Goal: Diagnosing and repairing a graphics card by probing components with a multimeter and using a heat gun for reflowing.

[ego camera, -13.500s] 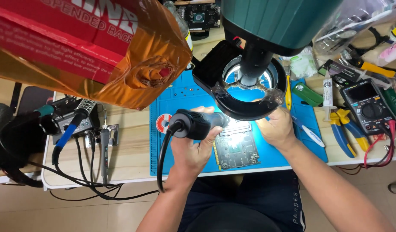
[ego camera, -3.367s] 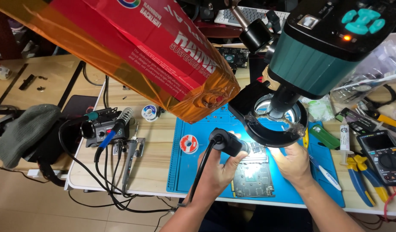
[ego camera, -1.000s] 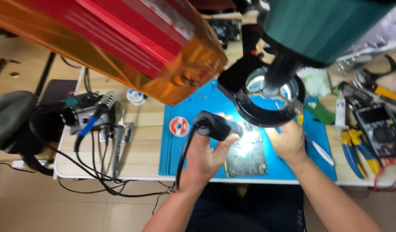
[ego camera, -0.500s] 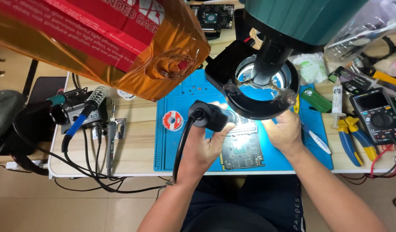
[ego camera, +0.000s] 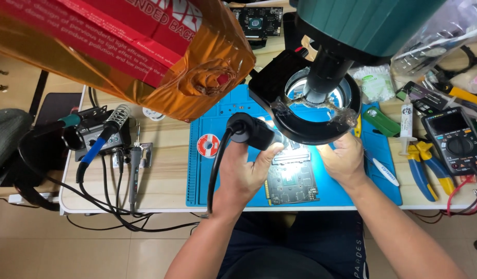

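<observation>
My left hand grips a black hot-air handle with a black cable trailing down, its nozzle aimed right over a green circuit board. The board lies on a blue work mat under a microscope's black ring light. My right hand rests at the board's right edge under the ring light; what its fingers pinch is hidden.
A soldering station with irons and cables sits at the left. A solder reel lies on the mat. Pliers, a multimeter and a syringe tube crowd the right. An orange-and-red bag hangs overhead.
The view has shifted slightly with my head. Both hands keep their places, the left on the handle, the right at the board's edge.
</observation>
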